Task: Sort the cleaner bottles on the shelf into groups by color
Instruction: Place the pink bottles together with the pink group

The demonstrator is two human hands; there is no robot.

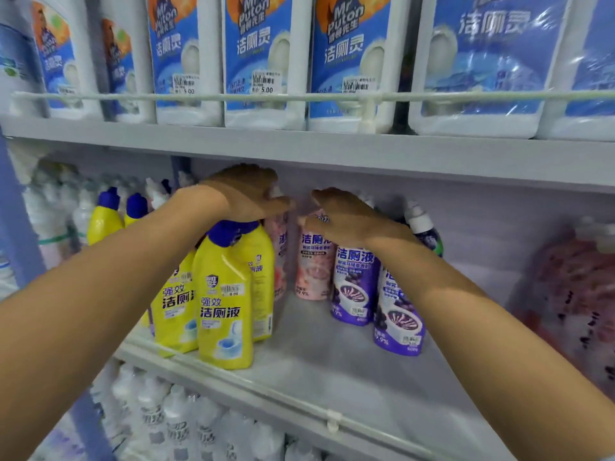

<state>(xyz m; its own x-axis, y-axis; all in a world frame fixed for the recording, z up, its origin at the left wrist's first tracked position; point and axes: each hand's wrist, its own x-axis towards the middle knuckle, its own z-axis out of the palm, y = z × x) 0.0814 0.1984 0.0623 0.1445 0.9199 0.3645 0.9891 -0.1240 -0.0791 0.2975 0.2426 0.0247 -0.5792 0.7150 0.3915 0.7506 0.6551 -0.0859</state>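
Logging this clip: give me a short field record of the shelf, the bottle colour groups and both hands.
shelf: middle tier, bare surface at front right
yellow bottles: clustered left, blue caps
pink bottles: two at centre back
purple bottles: right of the pink, two in front, upright
left hand: over the left pink bottle's top; grip unclear
right hand: fingers round the right pink bottle's top
white jugs: row on the tier above, blue labels

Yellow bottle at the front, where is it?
In the head view, the yellow plastic bottle with a blue cap stands front-left on the grey shelf, below the left hand, beside other yellow bottles.
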